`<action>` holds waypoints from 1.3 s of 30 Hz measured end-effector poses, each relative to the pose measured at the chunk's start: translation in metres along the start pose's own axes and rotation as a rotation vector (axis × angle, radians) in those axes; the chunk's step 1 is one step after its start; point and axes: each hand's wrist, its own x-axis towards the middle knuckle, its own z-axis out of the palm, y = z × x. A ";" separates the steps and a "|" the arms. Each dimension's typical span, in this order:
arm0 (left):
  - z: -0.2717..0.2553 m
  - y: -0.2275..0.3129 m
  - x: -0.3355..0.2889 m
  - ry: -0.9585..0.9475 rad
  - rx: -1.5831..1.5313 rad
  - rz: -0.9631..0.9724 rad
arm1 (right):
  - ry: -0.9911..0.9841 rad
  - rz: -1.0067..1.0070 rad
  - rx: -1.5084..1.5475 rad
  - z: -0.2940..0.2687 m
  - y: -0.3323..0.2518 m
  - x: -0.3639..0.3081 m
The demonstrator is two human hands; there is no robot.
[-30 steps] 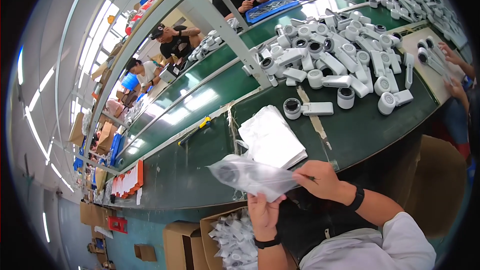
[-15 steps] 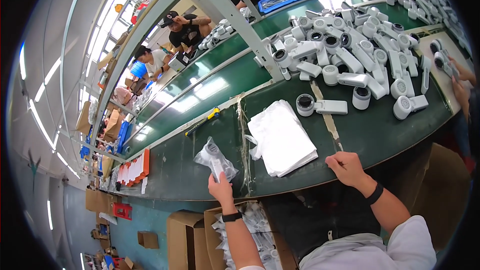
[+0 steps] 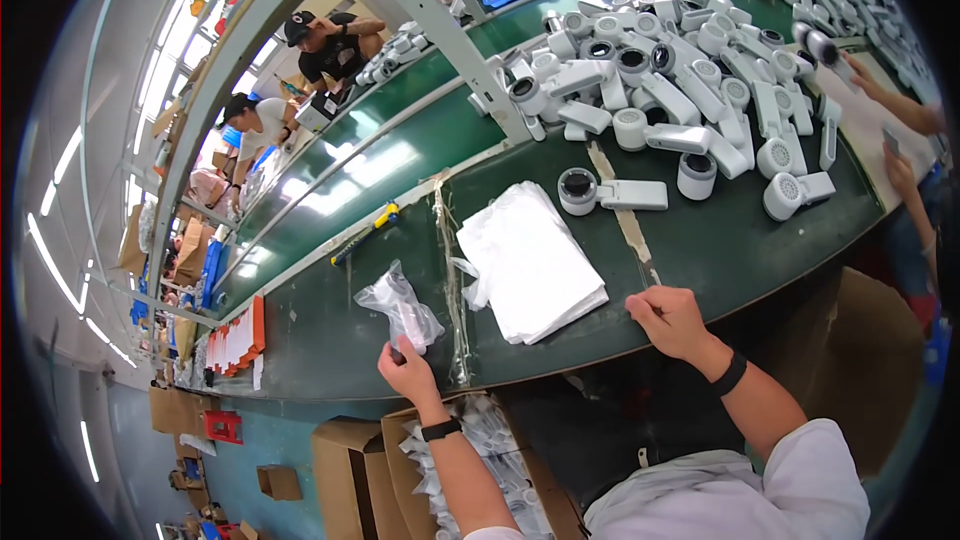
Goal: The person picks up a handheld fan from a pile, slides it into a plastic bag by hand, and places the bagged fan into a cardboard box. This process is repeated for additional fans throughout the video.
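Observation:
My left hand [image 3: 405, 372] is closed around the handle end of a white handheld fan [image 3: 402, 316] in a clear plastic bag, at the table's near edge. My right hand [image 3: 672, 322] makes a loose fist by the edge, with nothing showing out of it. Between the hands lies a stack of white plastic bags [image 3: 535, 265], one corner loose on its left. Beyond it rests a single white fan [image 3: 635, 194] with a round head. Behind, many more white fans [image 3: 670, 90] form a heap; some heads show grilles, others dark rings.
A yellow and black cutter [image 3: 365, 232] and orange-edged cards [image 3: 238, 340] lie to the left on the green table [image 3: 320, 330]. Below the edge stands a carton [image 3: 395, 440] of bagged fans. A metal post [image 3: 440, 40] rises ahead. Another person's hands [image 3: 885, 100] work at the right.
The view has shifted, so the table things sit further left. My left hand still grips the bagged fan, which has slid lower in the bag. At right, the other person's hands have moved apart.

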 end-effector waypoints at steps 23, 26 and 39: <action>0.005 0.011 -0.007 -0.010 -0.157 -0.067 | 0.092 0.113 -0.013 0.009 0.006 -0.008; 0.006 0.006 -0.004 0.011 -0.194 -0.038 | 0.160 0.073 -0.034 0.006 -0.009 0.006; -0.002 0.052 -0.022 0.231 -0.137 0.252 | 0.047 0.124 -0.810 0.001 0.017 0.100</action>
